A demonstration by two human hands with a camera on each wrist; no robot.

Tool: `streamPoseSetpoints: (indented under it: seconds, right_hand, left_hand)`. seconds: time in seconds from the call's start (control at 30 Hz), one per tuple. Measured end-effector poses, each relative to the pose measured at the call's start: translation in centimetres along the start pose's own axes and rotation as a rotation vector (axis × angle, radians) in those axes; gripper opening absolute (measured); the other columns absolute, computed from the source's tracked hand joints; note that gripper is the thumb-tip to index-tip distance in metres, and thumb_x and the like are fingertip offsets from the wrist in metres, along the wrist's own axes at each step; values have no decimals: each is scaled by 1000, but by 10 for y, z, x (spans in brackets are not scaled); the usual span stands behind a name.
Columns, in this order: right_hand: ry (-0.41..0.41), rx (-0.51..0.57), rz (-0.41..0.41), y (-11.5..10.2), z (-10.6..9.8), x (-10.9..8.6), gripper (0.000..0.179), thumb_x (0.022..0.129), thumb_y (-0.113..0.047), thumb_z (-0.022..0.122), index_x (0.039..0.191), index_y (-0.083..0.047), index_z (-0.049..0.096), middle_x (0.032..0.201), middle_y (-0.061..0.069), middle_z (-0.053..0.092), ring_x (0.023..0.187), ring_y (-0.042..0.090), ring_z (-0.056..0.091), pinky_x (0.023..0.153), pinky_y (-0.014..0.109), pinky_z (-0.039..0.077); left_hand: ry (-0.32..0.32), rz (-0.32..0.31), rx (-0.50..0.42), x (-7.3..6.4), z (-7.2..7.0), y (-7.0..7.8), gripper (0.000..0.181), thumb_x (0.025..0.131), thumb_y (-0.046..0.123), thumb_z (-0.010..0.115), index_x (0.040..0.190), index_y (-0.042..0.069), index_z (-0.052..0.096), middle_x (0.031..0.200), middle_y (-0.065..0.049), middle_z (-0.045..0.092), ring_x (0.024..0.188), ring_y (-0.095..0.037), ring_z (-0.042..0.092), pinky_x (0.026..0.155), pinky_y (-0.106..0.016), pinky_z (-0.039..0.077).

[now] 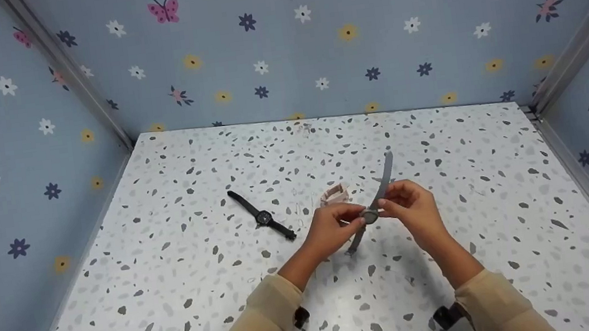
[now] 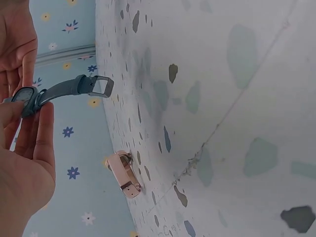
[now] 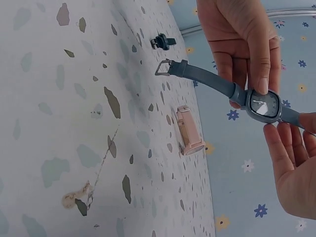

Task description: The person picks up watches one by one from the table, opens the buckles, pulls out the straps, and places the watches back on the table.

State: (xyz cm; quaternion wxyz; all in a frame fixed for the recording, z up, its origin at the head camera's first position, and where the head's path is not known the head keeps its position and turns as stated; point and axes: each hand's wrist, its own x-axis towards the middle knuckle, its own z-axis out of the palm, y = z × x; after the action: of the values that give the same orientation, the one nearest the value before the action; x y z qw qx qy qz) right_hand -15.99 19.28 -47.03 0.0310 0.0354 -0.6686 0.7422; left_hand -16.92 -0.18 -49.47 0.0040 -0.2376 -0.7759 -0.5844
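Observation:
A grey-blue wristwatch (image 1: 370, 216) is held above the table, its strap stretched out straight and unbuckled. My left hand (image 1: 334, 228) pinches the watch case, with the thumb on the dial (image 3: 265, 104) in the right wrist view. My right hand (image 1: 415, 209) pinches the strap just beside the case, and the long strap end rises past its fingers. The buckle (image 2: 102, 86) hangs free at the other end. Just beyond the left hand, a pink watch (image 1: 334, 194) stands on its side with its strap closed in a loop.
A black wristwatch (image 1: 263, 218) lies stretched out on the speckled white table (image 1: 190, 324), left of the hands. Blue flowered panels (image 1: 279, 43) enclose the table at the back and both sides, with metal strips (image 1: 72, 69) at the corners.

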Motion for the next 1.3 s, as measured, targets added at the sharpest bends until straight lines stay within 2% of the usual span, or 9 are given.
streamPoseSetpoints:
  seconds: [0.17,0.27,0.4,0.5,0.57,0.7,0.87,1.1,1.3]
  right_hand:
    - [7,63,20,-1,-1,1,21,84,12,68,103,11,59,91,16,64,84,22,67,74,44,60]
    - [18,84,39,-2,-2,2,23,84,11,68,106,11,59,92,15,65,86,22,67,75,45,60]
    - [30,111,59,-4,-2,3,23,85,11,68,107,9,60,94,14,66,87,23,67,76,45,59]
    - [40,140,75,-4,-1,4,21,85,11,67,105,8,62,93,14,66,86,22,67,75,45,60]
    - [50,164,87,-4,-1,5,18,86,12,67,103,6,63,91,14,66,85,22,67,74,44,60]
    - [67,196,125,-3,-1,7,17,87,11,66,103,5,64,90,14,64,84,22,67,73,44,60]
    - [91,226,185,-3,-1,9,16,88,9,65,103,5,62,92,13,64,85,22,67,75,44,60]
    - [94,256,205,-3,-2,9,15,89,10,64,101,2,63,91,12,65,84,21,67,75,44,60]
    - [110,267,216,-3,-5,10,14,89,10,63,101,1,63,90,10,67,84,22,68,76,43,60]
  left_hand:
    - [9,-34,-64,2,0,0,21,88,5,73,109,1,73,97,-10,72,85,-20,69,70,-25,58]
    - [10,-53,-118,3,0,2,22,88,1,71,110,-3,71,97,-16,71,84,-28,69,70,-26,58]
    - [1,-76,-201,1,-6,21,23,88,-4,68,110,-10,68,98,-22,70,85,-33,68,71,-24,57]
    - [-7,-96,-248,0,-11,32,23,89,-4,67,110,-12,66,99,-23,69,84,-29,68,71,-22,56]
    - [-9,-111,-265,1,-11,29,24,89,-3,67,111,-12,66,100,-23,69,84,-26,68,70,-21,55]
    - [-3,-132,-287,5,-7,13,24,90,0,68,112,-8,68,102,-18,70,83,-18,67,71,-22,56]
    - [-17,-136,-290,9,-4,-2,24,89,5,71,112,-4,70,102,-11,71,85,-15,67,74,-26,57]
    - [-47,-174,-261,10,-4,0,28,86,9,75,113,1,70,100,-9,71,90,-16,67,76,-26,57]
    - [-66,-163,-203,11,-5,0,32,84,8,78,114,0,69,105,-10,69,95,-22,67,77,-27,58]
